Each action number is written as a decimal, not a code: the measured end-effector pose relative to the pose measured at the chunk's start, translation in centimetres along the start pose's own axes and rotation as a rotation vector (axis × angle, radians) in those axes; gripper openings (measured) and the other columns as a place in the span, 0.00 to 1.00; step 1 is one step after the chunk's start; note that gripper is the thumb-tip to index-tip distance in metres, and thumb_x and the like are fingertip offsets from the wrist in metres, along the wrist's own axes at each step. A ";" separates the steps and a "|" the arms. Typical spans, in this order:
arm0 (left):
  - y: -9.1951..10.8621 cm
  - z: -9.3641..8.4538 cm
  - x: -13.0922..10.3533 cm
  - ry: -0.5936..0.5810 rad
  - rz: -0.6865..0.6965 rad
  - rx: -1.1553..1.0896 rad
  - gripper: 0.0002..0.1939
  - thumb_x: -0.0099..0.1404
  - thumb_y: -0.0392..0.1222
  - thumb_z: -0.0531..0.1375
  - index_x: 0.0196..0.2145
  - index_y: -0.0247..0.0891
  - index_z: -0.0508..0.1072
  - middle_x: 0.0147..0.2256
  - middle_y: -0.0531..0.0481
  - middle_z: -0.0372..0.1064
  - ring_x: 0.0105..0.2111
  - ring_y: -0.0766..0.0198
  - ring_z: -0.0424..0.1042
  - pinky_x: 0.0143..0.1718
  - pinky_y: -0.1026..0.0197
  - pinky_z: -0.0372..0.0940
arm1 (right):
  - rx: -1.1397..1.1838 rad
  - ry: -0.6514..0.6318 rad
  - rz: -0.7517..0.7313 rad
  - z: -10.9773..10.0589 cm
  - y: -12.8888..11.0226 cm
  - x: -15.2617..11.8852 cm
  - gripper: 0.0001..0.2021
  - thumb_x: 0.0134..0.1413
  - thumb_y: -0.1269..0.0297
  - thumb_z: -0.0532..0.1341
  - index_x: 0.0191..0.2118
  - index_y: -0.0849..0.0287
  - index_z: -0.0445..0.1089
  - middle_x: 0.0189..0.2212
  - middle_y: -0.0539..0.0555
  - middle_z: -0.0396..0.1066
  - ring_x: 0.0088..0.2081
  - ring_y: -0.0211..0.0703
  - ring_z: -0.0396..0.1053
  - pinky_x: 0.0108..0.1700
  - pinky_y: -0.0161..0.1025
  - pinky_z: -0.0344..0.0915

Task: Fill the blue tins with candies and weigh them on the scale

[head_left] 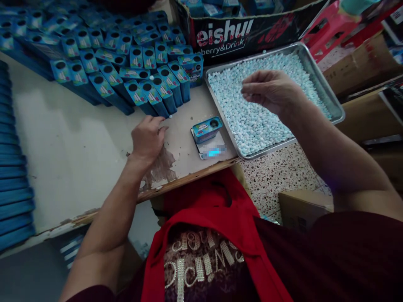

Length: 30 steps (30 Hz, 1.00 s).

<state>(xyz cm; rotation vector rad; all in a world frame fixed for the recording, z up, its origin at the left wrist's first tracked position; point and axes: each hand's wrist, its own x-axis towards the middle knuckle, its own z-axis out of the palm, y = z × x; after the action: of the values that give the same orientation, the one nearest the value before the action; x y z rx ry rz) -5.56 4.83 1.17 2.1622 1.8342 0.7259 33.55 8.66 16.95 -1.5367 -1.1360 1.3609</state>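
Note:
A blue tin with a round hole in its top [206,130] stands on a small scale [211,147] with a lit display. Just right of it lies a metal tray [338,110] full of pale blue and white candies [261,126]. Above the candies is my right hand [272,90], fingers pinched together; what they hold, if anything, is too small to make out. My left hand [147,138] rests on the white table [103,147] with fingers curled and a gap between thumb and forefinger, nothing held. Its fingertips are near the front of many upright blue tins [137,93].
A black cardboard box [226,37] with blue packs inside stands behind the tray. Stacked blue tins [14,188] line the left edge. A red plastic stool [330,29] is at the back right. Brown cartons [362,79] stand on the right. The tray juts past the table's wooden edge.

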 end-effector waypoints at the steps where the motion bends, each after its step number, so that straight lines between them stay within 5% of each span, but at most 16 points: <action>1: 0.6 0.4 0.7 -0.051 0.026 0.059 0.16 0.76 0.40 0.68 0.58 0.44 0.86 0.52 0.40 0.83 0.48 0.44 0.84 0.56 0.42 0.78 | 0.120 0.110 0.102 -0.7 0.6 0.4 0.14 0.75 0.79 0.70 0.35 0.56 0.77 0.29 0.46 0.76 0.32 0.27 0.75 0.41 0.23 0.74; 5: 3.2 1.5 2.9 -0.202 0.086 0.204 0.18 0.82 0.35 0.55 0.56 0.40 0.84 0.54 0.35 0.81 0.49 0.44 0.83 0.55 0.44 0.75 | 0.361 0.344 0.370 -3.0 3.4 0.6 0.17 0.83 0.78 0.62 0.37 0.56 0.74 0.29 0.48 0.74 0.29 0.25 0.74 0.37 0.18 0.73; 10: 3.9 0.1 4.2 -0.395 0.202 0.398 0.22 0.81 0.33 0.47 0.52 0.34 0.83 0.55 0.27 0.80 0.51 0.40 0.83 0.52 0.44 0.74 | 0.387 0.194 0.338 -5.1 6.0 -1.4 0.10 0.77 0.81 0.69 0.41 0.61 0.78 0.33 0.52 0.79 0.33 0.31 0.78 0.37 0.23 0.78; 16: 3.9 -0.7 4.3 -0.458 0.278 0.547 0.27 0.81 0.33 0.43 0.53 0.36 0.83 0.54 0.26 0.80 0.50 0.34 0.85 0.47 0.43 0.74 | -0.298 0.048 -0.142 -6.7 7.9 -2.1 0.08 0.64 0.72 0.80 0.39 0.55 0.83 0.36 0.55 0.80 0.41 0.48 0.81 0.47 0.44 0.83; 21: 5.6 -2.2 4.0 -0.373 0.184 0.490 0.25 0.85 0.36 0.43 0.53 0.38 0.81 0.54 0.28 0.79 0.47 0.39 0.83 0.50 0.41 0.73 | -0.870 -0.055 -0.375 -7.4 8.7 -1.7 0.08 0.71 0.56 0.78 0.49 0.52 0.87 0.53 0.62 0.80 0.57 0.66 0.79 0.59 0.59 0.78; 26: 11.5 -6.3 6.2 -0.134 0.110 0.347 0.13 0.86 0.45 0.58 0.59 0.44 0.80 0.63 0.39 0.77 0.53 0.42 0.79 0.57 0.37 0.73 | -1.186 -0.172 -0.403 -6.2 9.8 -1.6 0.35 0.64 0.41 0.83 0.70 0.51 0.83 0.60 0.64 0.79 0.58 0.68 0.76 0.59 0.59 0.75; 30: 19.0 -5.7 8.9 -0.044 0.304 0.132 0.06 0.84 0.46 0.68 0.54 0.46 0.83 0.56 0.43 0.79 0.58 0.40 0.80 0.60 0.34 0.75 | -1.343 -0.167 -0.326 -3.0 10.4 -2.0 0.27 0.74 0.52 0.76 0.71 0.56 0.82 0.63 0.69 0.77 0.55 0.68 0.78 0.54 0.57 0.74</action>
<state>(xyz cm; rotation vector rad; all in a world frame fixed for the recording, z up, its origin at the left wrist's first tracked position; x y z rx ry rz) 8.85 8.77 16.91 2.5560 1.5898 0.6222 37.81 3.63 8.12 -1.9055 -2.5434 0.3923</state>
